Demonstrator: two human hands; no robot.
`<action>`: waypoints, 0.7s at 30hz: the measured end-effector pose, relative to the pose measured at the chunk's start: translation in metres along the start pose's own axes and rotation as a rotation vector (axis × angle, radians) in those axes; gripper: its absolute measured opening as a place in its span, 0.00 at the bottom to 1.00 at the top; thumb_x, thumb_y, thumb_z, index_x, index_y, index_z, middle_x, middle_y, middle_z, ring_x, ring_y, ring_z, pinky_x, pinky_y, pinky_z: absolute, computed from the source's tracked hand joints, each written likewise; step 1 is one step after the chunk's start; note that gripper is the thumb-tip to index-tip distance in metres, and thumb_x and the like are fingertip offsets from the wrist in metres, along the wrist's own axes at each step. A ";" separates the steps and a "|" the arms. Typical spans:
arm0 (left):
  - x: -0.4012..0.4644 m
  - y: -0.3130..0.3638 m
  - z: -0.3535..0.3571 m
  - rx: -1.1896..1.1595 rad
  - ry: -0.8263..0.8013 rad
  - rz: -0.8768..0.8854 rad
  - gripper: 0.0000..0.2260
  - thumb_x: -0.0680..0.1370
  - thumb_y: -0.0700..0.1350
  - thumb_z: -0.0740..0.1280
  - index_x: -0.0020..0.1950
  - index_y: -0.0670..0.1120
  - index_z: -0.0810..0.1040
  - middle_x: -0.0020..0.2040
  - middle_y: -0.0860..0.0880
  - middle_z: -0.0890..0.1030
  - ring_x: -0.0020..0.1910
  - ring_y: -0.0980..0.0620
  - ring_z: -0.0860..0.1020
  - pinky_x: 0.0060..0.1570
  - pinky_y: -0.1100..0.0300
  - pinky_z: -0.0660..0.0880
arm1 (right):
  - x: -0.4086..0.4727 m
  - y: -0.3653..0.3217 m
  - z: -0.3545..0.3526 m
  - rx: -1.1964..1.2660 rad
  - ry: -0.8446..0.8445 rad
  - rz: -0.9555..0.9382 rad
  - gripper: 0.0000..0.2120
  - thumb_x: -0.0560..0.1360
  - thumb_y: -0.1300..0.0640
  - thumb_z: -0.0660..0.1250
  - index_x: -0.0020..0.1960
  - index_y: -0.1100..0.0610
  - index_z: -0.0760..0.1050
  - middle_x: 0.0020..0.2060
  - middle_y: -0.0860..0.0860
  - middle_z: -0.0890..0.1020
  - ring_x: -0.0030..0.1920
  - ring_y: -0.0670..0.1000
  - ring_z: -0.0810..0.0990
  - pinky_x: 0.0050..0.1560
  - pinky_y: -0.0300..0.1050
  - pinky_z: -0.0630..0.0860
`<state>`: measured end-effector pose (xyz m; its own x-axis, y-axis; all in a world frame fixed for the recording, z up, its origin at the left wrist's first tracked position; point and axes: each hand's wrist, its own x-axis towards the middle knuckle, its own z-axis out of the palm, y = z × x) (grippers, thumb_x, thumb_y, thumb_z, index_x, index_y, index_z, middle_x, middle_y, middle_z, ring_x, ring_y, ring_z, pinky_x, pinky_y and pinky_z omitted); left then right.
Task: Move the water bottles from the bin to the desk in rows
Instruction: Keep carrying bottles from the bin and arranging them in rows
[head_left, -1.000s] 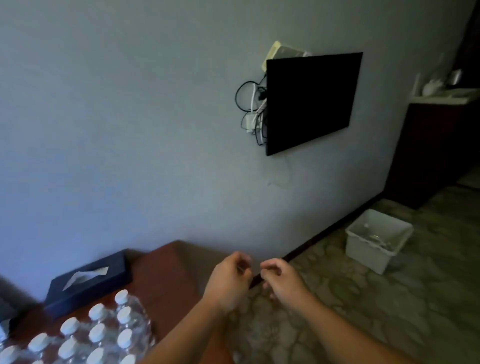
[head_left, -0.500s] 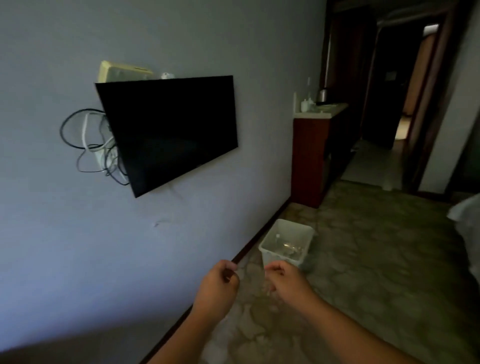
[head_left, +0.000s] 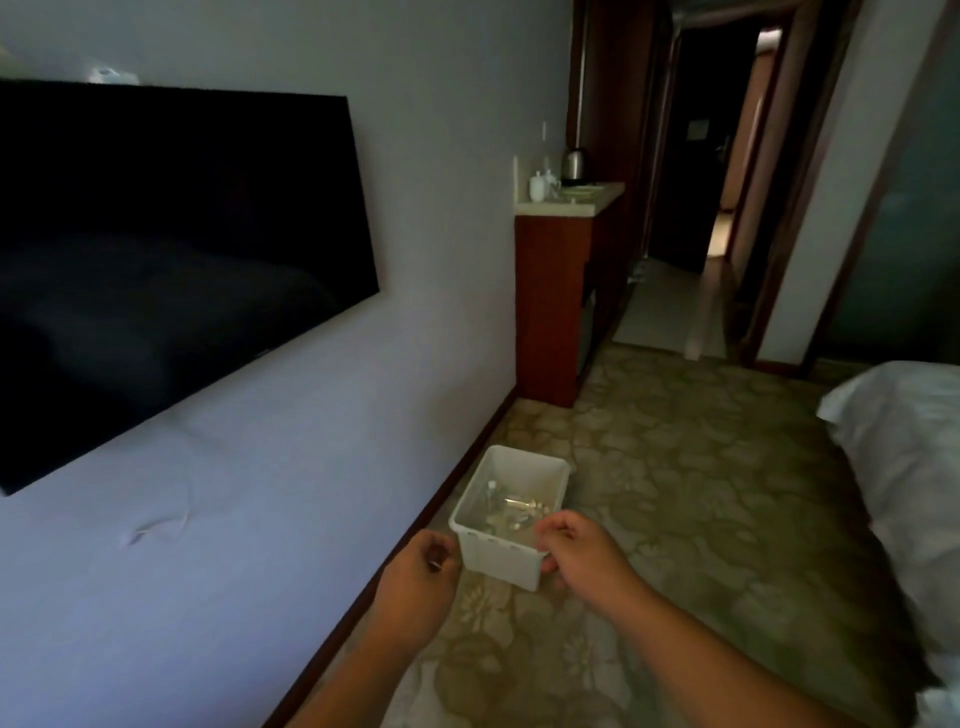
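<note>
the left hand (head_left: 421, 569) has its fingers curled loosely into the palm and nothing is visibly held; something small and pale shows at the fingertips, too small to name. the right hand (head_left: 574, 548) is likewise loosely curled and looks empty. both are raised in front of the body, side by side with a gap between them.

the white bin (head_left: 509, 512) sits on the patterned carpet (head_left: 701, 493), ahead of and below both hands, just beside the baseboard of the wall. in the picture the right hand overlaps the bin's near right corner and the left hand sits just off its near left edge, but whether either touches it cannot be told; it probably lies farther away on the floor. its long axis runs away from the person, roughly along the wall. a few water bottles (head_left: 522, 505) lie on their sides at the bottom, only dimly seen.

judged from this, the person needs to reach forward and down into the bin; the right hand seems slightly nearer its opening. the desk is out of view.

beyond stand a wall-mounted television (head_left: 171, 249), a wooden cabinet (head_left: 550, 306) carrying a kettle (head_left: 574, 165), and a bed edge (head_left: 904, 441) on the right.
</note>
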<state>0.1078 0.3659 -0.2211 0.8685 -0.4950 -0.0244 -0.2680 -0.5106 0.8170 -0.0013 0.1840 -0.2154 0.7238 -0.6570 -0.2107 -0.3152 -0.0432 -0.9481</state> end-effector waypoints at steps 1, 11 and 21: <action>0.024 -0.002 0.004 -0.018 -0.011 0.001 0.06 0.78 0.45 0.68 0.45 0.57 0.77 0.39 0.54 0.82 0.31 0.66 0.79 0.27 0.72 0.69 | 0.020 -0.003 0.001 0.004 0.015 0.005 0.05 0.78 0.56 0.66 0.45 0.53 0.79 0.37 0.52 0.82 0.31 0.47 0.79 0.24 0.36 0.70; 0.248 0.039 0.040 -0.140 -0.091 0.029 0.06 0.78 0.45 0.69 0.45 0.57 0.78 0.43 0.52 0.84 0.41 0.59 0.81 0.36 0.66 0.71 | 0.208 -0.074 -0.027 0.010 0.149 0.022 0.07 0.79 0.56 0.64 0.45 0.50 0.79 0.39 0.51 0.83 0.33 0.46 0.80 0.27 0.37 0.73; 0.416 0.083 0.104 -0.284 -0.133 0.045 0.10 0.79 0.42 0.67 0.46 0.57 0.79 0.45 0.53 0.83 0.42 0.60 0.80 0.38 0.70 0.72 | 0.404 -0.069 -0.074 0.066 0.206 0.080 0.07 0.78 0.57 0.64 0.45 0.50 0.80 0.37 0.49 0.83 0.29 0.44 0.79 0.26 0.38 0.73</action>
<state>0.4035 0.0444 -0.2235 0.7912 -0.6099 -0.0443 -0.1614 -0.2782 0.9469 0.2675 -0.1340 -0.2170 0.5553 -0.7966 -0.2391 -0.3211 0.0599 -0.9452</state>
